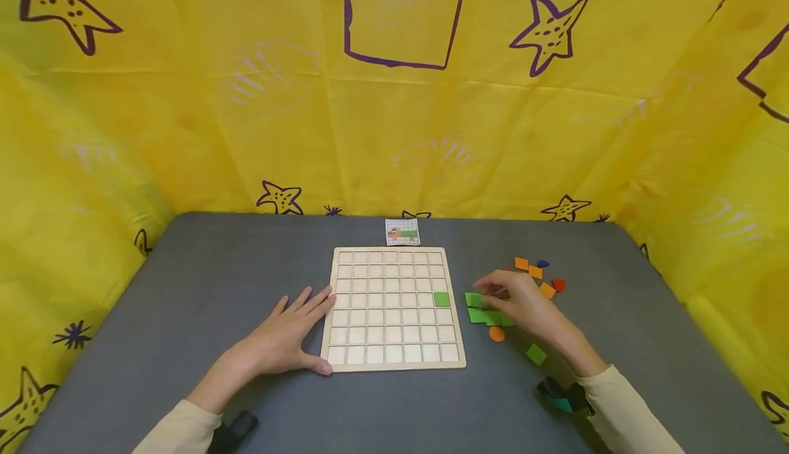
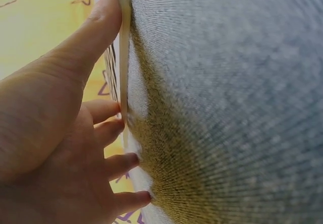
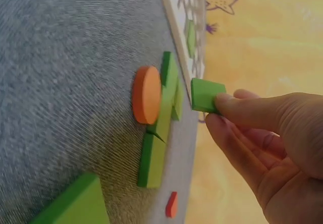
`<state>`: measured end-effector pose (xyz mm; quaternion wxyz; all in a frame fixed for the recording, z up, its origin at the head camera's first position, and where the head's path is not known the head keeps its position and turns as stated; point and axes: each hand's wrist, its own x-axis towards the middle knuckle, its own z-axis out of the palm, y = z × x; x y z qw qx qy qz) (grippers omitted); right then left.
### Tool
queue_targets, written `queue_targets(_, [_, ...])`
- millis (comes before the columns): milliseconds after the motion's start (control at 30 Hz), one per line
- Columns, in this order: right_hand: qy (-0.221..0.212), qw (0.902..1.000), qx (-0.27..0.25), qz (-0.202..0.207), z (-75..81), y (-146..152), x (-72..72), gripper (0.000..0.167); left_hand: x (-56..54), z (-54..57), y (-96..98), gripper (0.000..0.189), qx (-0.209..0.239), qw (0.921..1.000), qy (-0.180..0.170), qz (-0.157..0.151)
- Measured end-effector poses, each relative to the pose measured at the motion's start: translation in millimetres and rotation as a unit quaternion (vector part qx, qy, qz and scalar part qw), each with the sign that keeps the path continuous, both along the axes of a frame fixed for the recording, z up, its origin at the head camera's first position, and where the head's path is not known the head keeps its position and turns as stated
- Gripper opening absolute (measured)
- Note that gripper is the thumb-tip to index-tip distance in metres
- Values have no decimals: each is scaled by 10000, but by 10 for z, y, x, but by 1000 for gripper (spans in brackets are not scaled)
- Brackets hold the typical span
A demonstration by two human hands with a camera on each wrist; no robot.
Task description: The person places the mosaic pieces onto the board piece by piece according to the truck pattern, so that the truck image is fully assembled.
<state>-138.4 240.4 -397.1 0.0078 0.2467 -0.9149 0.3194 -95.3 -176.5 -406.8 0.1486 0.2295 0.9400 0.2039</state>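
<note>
A pale wooden grid board point(image 1: 394, 366) lies flat on the table, with one green square tile point(image 1: 442, 299) in a cell of its rightmost column. My left hand point(image 1: 277, 341) has its fingers spread along the board's left edge, thumb by the near corner. Between thumb and fingertips, my right hand point(image 1: 524, 303) pinches a green square point(image 3: 206, 95), raised above the table to the right of the board. Several more green squares point(image 1: 493, 318) lie below that hand, an orange disc point(image 1: 496, 334) beside them.
A small printed card point(image 1: 403, 233) with a grid picture lies behind the board. Orange squares point(image 1: 535, 272), a red piece point(image 1: 558, 285) and a dark blue piece point(image 1: 542, 263) are scattered beyond the right hand. One green square point(image 1: 536, 355) lies apart, nearer. Yellow cloth point(image 1: 394, 132) hangs behind the table.
</note>
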Motion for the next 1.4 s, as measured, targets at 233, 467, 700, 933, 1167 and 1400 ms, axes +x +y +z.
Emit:
queue_targets(233, [-36, 9996, -95, 256, -21, -90, 0, 24, 9, 4, 3, 116, -21, 10000, -43, 45])
queue_targets(467, [-61, 9989, -91, 463, -25, -190, 7, 23, 12, -9, 2, 116, 83, 9999, 103, -70])
queue_targets(700, [86, 9970, -43, 763, -53, -327, -5, 21, 10, 27, 44, 116, 3, 10000, 17, -46])
queue_targets(933, [227, 9963, -69, 826, -98, -410, 4, 19, 27, 35, 13, 116, 1, 9999, 92, -76])
queue_targets(1167, [145, 9965, -18, 822, -143, -459, 1, 18, 20, 19, 6, 116, 25, 9999, 105, -68])
queue_targets(1400, [97, 9962, 143, 857, -167, -487, 33, 19, 20, -28, -14, 116, 93, 9999, 87, -35])
